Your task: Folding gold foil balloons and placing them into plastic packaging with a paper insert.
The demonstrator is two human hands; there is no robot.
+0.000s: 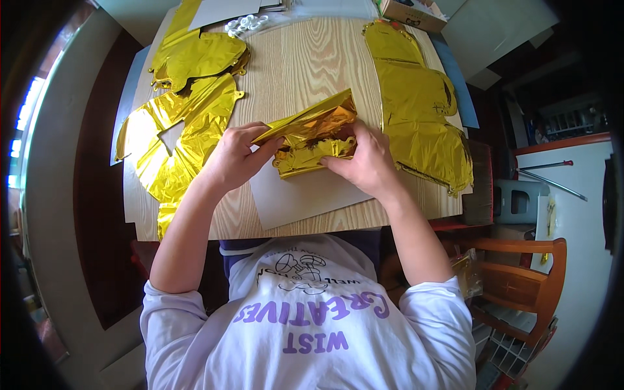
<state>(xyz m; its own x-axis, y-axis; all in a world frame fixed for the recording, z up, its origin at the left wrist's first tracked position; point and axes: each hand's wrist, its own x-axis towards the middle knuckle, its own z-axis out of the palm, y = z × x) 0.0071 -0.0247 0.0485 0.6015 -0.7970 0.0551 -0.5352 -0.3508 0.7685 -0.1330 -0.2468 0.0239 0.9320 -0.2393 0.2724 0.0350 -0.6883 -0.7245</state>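
A crumpled, folded gold foil balloon (pixel 311 133) is held between both my hands just above a grey card sheet (pixel 305 195) on the wooden table (pixel 299 65). My left hand (pixel 237 156) grips its left end with the thumb on top. My right hand (pixel 367 159) pinches its right and lower edge. Part of the foil is hidden under my fingers.
More flat gold foil balloons lie left (pixel 179 123) and far left (pixel 201 55), and a long one lies on the right (pixel 422 97). White small pieces (pixel 244 25) and a cardboard box (pixel 413 13) sit at the far edge. A wooden chair (pixel 520 279) stands lower right.
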